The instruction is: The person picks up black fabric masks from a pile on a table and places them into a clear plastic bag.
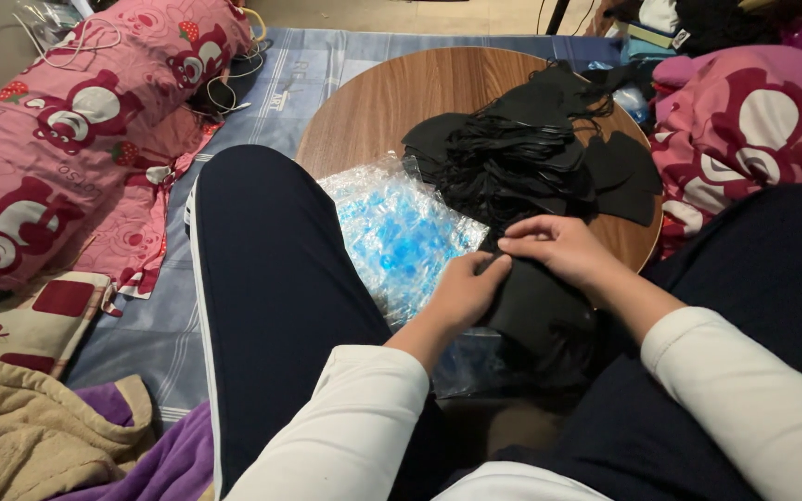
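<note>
My left hand (466,289) and my right hand (558,247) meet over my lap and both pinch the top edge of a black fabric piece (535,306) that hangs down between them. Just beyond my hands a big heap of black fabric pieces with thin black strings (531,148) lies on a round wooden table (373,102). A stack of clear plastic bags with blue print (396,232) sits at the table's near edge, to the left of my left hand.
My dark-trousered legs (271,278) frame the table. A pink pillow with bear print (67,121) lies at the left, a similar pink blanket (753,121) at the right, and beige and purple blankets (39,436) at the bottom left. White cables (234,83) trail on the blue striped sheet.
</note>
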